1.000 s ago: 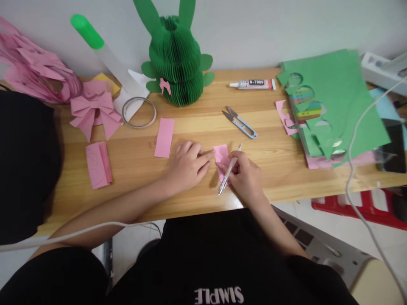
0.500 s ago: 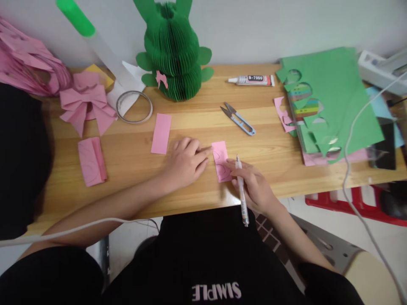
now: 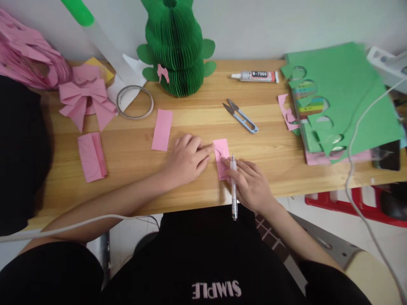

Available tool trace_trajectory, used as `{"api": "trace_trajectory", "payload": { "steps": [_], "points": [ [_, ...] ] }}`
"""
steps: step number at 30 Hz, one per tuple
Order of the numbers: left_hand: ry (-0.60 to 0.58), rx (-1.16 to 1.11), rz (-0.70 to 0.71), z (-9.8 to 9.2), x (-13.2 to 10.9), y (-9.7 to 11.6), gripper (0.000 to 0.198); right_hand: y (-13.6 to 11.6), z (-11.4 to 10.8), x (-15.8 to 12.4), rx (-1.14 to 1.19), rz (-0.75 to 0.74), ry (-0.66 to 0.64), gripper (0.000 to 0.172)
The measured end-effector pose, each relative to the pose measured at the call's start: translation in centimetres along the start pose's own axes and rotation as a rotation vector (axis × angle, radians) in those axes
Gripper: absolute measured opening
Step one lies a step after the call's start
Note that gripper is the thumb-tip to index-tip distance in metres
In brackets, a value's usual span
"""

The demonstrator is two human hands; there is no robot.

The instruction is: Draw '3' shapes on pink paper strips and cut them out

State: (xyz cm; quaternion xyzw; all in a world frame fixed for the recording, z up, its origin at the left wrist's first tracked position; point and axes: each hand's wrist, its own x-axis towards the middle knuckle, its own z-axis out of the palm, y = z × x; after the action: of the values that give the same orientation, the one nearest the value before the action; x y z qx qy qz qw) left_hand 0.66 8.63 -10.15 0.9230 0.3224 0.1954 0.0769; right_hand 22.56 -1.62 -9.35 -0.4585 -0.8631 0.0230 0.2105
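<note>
On the table's front part lies a small pink paper strip (image 3: 221,148) with curved pencil-like lines drawn on it. My left hand (image 3: 187,159) rests on the wood, its index finger stretched to the strip's upper left edge; it grips nothing. A white pen (image 3: 234,186) sits in my right hand (image 3: 252,182), held by the thumb side with its tip pointing away from me. Fingers of that hand also touch the strip's right side and cover part of it. Another plain pink strip (image 3: 162,130) lies left of my left hand, and a folded pink paper stack (image 3: 92,157) with drawn curves farther left.
Thread snips (image 3: 241,116) and a glue tube (image 3: 256,76) lie beyond my hands. A green honeycomb paper figure (image 3: 181,55) stands at the back, beside a tape roll (image 3: 135,101) and pink paper bow (image 3: 87,95). Green cut sheets (image 3: 346,97) and a white cable (image 3: 356,131) are at right.
The pen has swung left, more upright in the view, and my right fingers have shifted further onto the pink strip. My left hand stays in place; the camera view has shifted slightly.
</note>
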Motion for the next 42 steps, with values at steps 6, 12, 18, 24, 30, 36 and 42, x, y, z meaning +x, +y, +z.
{"api": "trace_trajectory", "payload": {
  "steps": [6,12,18,24,30,36,42],
  "points": [
    [0.005,-0.002,-0.001,0.0,0.0,0.0,0.027,0.1,0.0,-0.1,0.010,0.002,-0.013,0.037],
    [0.012,0.020,0.010,-0.1,0.0,0.2,0.027,-0.1,0.0,0.0,-0.002,0.009,0.007,0.034],
    [0.005,0.023,0.001,-0.1,0.0,0.2,0.027,0.0,-0.1,0.1,-0.034,-0.007,-0.009,0.028],
    [0.030,0.017,0.013,-0.1,0.1,0.2,0.027,-0.2,-0.1,0.2,-0.045,-0.003,-0.012,0.029],
    [0.010,-0.028,-0.002,0.0,-0.1,-0.1,0.027,-0.5,-0.2,0.7,-0.027,0.054,-0.029,0.038],
    [0.015,-0.048,-0.034,0.0,-0.1,-0.1,0.031,-0.7,-0.7,1.5,-0.097,0.038,-0.039,0.030],
    [0.027,-0.140,0.041,-0.3,-0.1,0.0,0.029,-0.7,-0.5,1.3,-0.094,0.040,-0.048,0.030]
  ]
}}
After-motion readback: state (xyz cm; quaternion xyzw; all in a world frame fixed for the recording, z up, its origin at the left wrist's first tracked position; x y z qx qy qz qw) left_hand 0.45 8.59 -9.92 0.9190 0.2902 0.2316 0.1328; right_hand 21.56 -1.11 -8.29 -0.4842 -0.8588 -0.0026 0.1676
